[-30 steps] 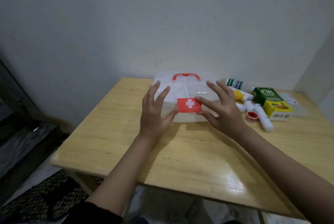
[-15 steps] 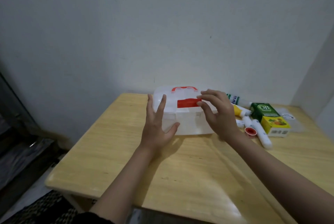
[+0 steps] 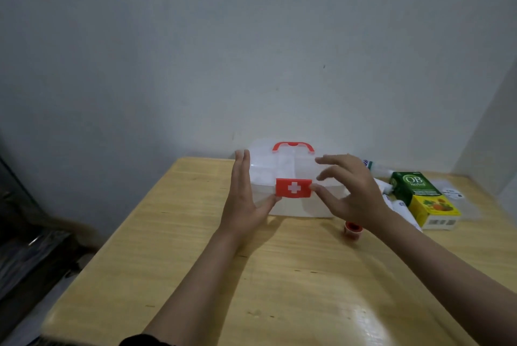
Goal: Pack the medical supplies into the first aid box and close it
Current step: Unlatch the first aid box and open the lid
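A translucent white first aid box (image 3: 282, 169) with a red handle (image 3: 293, 146) stands at the table's far edge, lid down. Its red latch with a white cross (image 3: 293, 187) hangs on the front. My left hand (image 3: 244, 200) lies flat against the box's left end, thumb touching the latch's left corner. My right hand (image 3: 351, 192) hovers at the box's right front, thumb tip at the latch's right edge, fingers spread. To the right lie a green and yellow carton (image 3: 422, 197), white tubes (image 3: 402, 208), a white bottle (image 3: 376, 166) and a small red cap (image 3: 353, 229).
The wooden table (image 3: 279, 275) stands against a pale wall, in a corner on the right. A clear plastic packet (image 3: 456, 197) lies behind the carton. Left of the table the floor drops away, with dark items there.
The red latch has swung down, showing its white cross again. My right hand drew back from the lid's top to the latch's right edge. The camera tilted upward.
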`<state>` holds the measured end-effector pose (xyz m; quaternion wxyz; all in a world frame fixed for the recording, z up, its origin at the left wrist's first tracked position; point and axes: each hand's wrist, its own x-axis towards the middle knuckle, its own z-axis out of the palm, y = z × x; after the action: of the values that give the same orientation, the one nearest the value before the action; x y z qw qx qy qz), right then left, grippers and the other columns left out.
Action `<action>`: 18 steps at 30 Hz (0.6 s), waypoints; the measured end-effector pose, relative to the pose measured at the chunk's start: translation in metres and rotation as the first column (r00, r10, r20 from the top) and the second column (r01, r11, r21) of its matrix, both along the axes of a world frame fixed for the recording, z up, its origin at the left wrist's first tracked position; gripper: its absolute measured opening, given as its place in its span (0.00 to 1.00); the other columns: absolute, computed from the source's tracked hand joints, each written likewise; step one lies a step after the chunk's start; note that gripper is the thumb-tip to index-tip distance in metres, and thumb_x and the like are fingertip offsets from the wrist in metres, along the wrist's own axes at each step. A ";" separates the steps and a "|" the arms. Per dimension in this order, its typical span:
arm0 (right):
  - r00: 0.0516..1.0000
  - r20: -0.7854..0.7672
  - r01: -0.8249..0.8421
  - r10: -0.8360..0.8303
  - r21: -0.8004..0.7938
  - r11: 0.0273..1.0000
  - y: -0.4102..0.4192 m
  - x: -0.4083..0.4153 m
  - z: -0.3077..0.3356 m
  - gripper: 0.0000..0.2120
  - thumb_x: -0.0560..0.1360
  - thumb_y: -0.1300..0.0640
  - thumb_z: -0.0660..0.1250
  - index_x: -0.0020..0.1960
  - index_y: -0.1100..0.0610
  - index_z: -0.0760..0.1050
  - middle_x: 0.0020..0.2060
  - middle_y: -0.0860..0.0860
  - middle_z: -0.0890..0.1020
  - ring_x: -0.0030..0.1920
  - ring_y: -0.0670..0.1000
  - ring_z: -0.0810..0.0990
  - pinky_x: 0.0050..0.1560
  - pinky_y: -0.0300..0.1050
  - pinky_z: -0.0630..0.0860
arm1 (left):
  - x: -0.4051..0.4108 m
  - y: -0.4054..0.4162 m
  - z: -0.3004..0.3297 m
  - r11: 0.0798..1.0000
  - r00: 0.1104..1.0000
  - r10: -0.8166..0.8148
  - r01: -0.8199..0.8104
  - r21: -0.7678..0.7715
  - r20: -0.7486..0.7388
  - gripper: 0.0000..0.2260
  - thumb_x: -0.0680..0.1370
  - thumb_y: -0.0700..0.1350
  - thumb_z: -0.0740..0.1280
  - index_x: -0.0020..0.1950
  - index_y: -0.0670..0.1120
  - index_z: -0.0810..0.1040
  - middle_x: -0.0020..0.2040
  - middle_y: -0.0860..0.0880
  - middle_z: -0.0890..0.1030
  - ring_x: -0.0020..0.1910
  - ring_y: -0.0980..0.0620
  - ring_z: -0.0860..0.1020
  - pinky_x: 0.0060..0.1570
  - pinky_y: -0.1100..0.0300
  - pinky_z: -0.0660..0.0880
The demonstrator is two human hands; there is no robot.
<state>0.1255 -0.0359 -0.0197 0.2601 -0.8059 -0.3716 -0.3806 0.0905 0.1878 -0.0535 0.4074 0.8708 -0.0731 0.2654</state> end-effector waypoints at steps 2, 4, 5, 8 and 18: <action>0.999 0.005 0.040 -0.040 -0.105 0.994 -0.007 -0.004 -0.012 0.09 0.71 0.49 0.70 0.41 0.56 0.79 0.59 0.58 0.79 0.63 0.57 0.75 0.59 0.65 0.71 | 0.002 0.000 -0.001 1.000 1.000 0.002 -0.002 -0.006 0.002 0.47 0.70 0.58 0.72 0.76 0.57 0.40 0.78 0.57 0.42 0.76 0.59 0.44 0.67 0.60 0.53; 0.998 0.023 0.057 -0.054 -0.188 0.980 -0.008 -0.006 -0.018 0.09 0.72 0.49 0.69 0.42 0.55 0.81 0.63 0.61 0.77 0.66 0.60 0.72 0.61 0.70 0.69 | 0.002 -0.001 -0.003 1.000 1.000 0.011 -0.011 -0.017 0.001 0.47 0.70 0.58 0.72 0.76 0.58 0.40 0.78 0.56 0.43 0.76 0.60 0.44 0.66 0.61 0.54; 0.997 0.041 0.066 -0.058 -0.218 0.974 -0.007 -0.006 -0.020 0.09 0.72 0.49 0.68 0.43 0.54 0.82 0.63 0.62 0.76 0.67 0.61 0.71 0.61 0.71 0.68 | 0.003 -0.001 -0.004 1.000 1.000 0.015 -0.015 -0.021 0.001 0.47 0.70 0.58 0.72 0.75 0.59 0.40 0.78 0.57 0.43 0.76 0.59 0.45 0.66 0.61 0.55; 0.991 0.123 0.083 -0.051 -0.266 0.960 -0.007 -0.005 -0.025 0.09 0.74 0.50 0.65 0.46 0.52 0.83 0.64 0.65 0.74 0.68 0.64 0.69 0.61 0.73 0.67 | 0.004 0.000 -0.005 0.999 1.000 0.020 -0.020 -0.036 -0.005 0.47 0.69 0.59 0.72 0.75 0.60 0.41 0.78 0.57 0.45 0.76 0.57 0.47 0.65 0.60 0.58; 0.970 0.244 0.118 -0.009 -0.439 0.891 -0.020 0.005 -0.031 0.17 0.78 0.51 0.61 0.66 0.47 0.70 0.71 0.67 0.63 0.73 0.66 0.59 0.67 0.68 0.62 | 0.001 0.002 -0.003 0.999 1.000 -0.002 0.002 -0.048 0.003 0.46 0.70 0.57 0.72 0.76 0.59 0.43 0.78 0.55 0.46 0.76 0.58 0.47 0.65 0.63 0.57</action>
<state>0.1307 -0.0560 -0.0510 0.0080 -0.8050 -0.4511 -0.3852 0.0915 0.1895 -0.0560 0.4282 0.8604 -0.0682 0.2678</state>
